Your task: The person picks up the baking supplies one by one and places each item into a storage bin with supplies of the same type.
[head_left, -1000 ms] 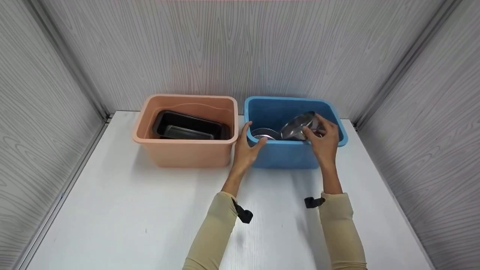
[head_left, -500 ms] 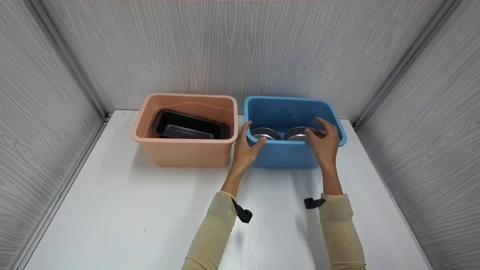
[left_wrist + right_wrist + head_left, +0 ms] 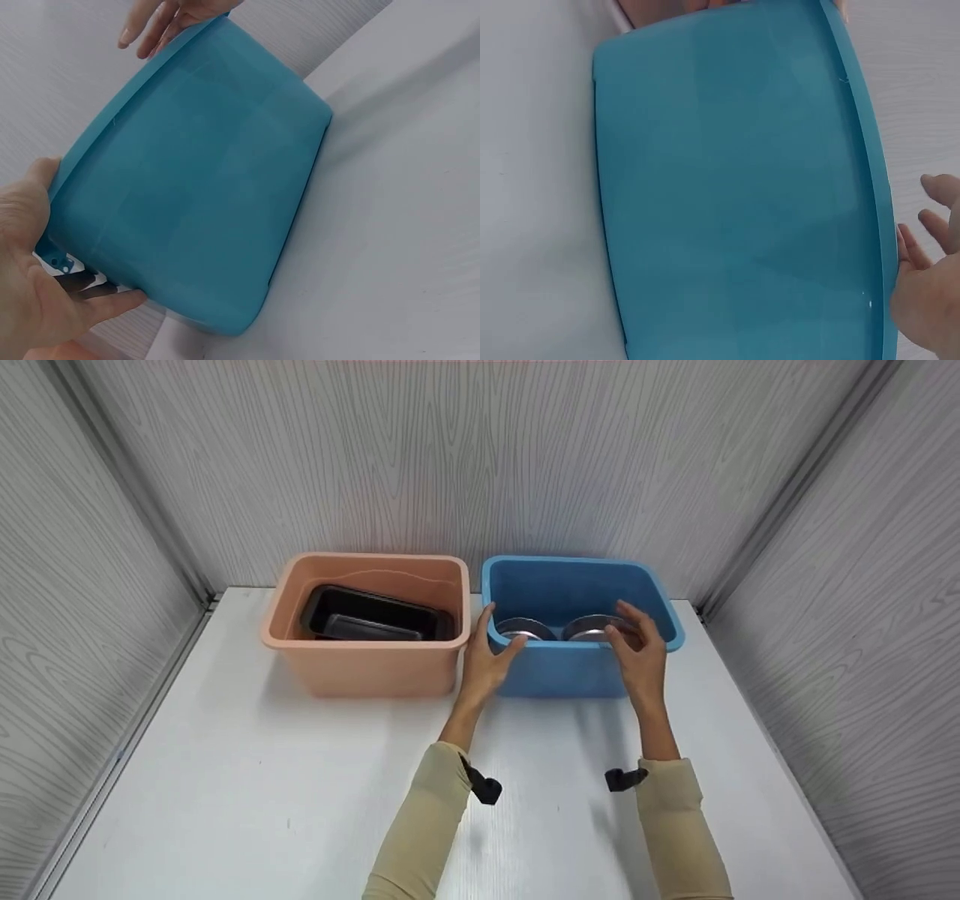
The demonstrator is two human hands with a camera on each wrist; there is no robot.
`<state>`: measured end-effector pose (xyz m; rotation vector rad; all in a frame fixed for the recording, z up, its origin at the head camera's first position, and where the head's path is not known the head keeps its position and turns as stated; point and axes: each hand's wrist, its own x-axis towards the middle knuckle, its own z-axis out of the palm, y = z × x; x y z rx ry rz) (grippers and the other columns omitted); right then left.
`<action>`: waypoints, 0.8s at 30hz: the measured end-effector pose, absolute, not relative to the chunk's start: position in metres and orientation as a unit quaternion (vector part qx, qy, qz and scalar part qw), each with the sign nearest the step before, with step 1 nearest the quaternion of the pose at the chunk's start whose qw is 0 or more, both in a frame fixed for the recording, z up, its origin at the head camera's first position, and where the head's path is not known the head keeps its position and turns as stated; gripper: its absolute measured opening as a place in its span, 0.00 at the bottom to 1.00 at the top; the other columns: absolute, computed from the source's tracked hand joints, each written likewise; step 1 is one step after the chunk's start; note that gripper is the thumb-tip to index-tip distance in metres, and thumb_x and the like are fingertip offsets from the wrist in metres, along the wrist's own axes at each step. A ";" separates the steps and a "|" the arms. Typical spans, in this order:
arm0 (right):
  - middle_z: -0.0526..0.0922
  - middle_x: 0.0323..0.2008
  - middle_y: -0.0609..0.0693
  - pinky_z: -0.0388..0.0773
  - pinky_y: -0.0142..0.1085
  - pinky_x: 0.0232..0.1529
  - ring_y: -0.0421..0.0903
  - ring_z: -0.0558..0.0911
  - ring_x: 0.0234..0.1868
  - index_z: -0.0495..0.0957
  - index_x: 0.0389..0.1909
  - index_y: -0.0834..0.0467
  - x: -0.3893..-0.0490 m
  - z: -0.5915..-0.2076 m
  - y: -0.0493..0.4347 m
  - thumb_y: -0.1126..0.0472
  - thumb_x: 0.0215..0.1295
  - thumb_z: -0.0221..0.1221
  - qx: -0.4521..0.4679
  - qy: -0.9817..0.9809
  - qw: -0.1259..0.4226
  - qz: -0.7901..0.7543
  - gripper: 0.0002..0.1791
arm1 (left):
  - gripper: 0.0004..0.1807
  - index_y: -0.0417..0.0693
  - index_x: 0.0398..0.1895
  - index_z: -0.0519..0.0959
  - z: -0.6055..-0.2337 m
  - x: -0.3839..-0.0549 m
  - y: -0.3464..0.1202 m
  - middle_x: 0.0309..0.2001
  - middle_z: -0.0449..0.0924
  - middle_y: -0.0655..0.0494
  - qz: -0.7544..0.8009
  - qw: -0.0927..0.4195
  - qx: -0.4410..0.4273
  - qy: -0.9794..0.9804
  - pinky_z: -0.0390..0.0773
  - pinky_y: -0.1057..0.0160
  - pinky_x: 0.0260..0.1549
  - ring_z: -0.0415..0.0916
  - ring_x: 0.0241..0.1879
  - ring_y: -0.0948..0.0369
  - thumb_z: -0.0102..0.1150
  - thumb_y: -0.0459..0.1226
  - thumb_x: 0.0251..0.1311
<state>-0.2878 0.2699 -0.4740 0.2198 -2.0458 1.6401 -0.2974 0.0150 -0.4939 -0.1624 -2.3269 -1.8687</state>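
Observation:
In the head view a blue plastic bin stands at the back right. Two shiny round cake tins lie inside it, a left tin and a right tin, their lower parts hidden by the front wall. My left hand grips the bin's left front corner, thumb on the rim and fingers along the side. Over the right part of the front rim is my right hand, its fingers spread and bent loosely above the right tin, holding nothing. The right wrist view shows this hand beside the rim, fingers apart.
A peach-coloured bin stands close to the left of the blue one, with a dark loaf pan tilted inside. Both bins are on a white table, near the grey wood-grain back wall. Side walls flank the table.
My right hand has let go of the tilted tin, which now lies low in the blue bin. Its fingers have spread and shifted slightly. The left hand keeps its place on the corner.

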 end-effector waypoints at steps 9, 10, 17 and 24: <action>0.77 0.64 0.67 0.75 0.30 0.62 0.63 0.75 0.67 0.70 0.71 0.70 -0.265 -0.455 0.259 0.67 0.78 0.55 0.121 -0.732 0.213 0.636 0.24 | 0.49 0.55 0.86 0.45 -0.499 -0.297 0.017 0.84 0.44 0.44 -0.615 0.084 -0.054 -0.782 0.53 0.40 0.76 0.44 0.82 0.46 0.63 0.51 0.72; 0.77 0.64 0.66 0.75 0.30 0.62 0.62 0.75 0.67 0.70 0.71 0.70 -0.265 -0.454 0.259 0.67 0.79 0.55 0.124 -0.733 0.209 0.636 0.23 | 0.49 0.54 0.86 0.44 -0.498 -0.297 0.016 0.84 0.42 0.44 -0.612 0.085 -0.056 -0.784 0.52 0.40 0.77 0.42 0.83 0.46 0.62 0.51 0.72; 0.78 0.64 0.64 0.70 0.50 0.70 0.61 0.76 0.66 0.70 0.71 0.68 -0.267 -0.459 0.259 0.62 0.86 0.42 0.147 -0.719 0.205 0.647 0.23 | 0.50 0.53 0.86 0.36 -0.489 -0.289 0.002 0.85 0.36 0.43 -0.576 0.068 -0.072 -0.811 0.51 0.39 0.77 0.42 0.82 0.42 0.52 0.58 0.76; 0.76 0.66 0.65 0.66 0.54 0.72 0.55 0.74 0.69 0.73 0.70 0.65 -0.260 -0.468 0.263 0.60 0.85 0.35 0.214 -0.717 0.204 0.631 0.26 | 0.38 0.54 0.85 0.53 -0.471 -0.256 -0.026 0.76 0.67 0.45 -0.531 0.069 -0.116 -0.837 0.72 0.42 0.67 0.71 0.71 0.46 0.50 0.54 0.79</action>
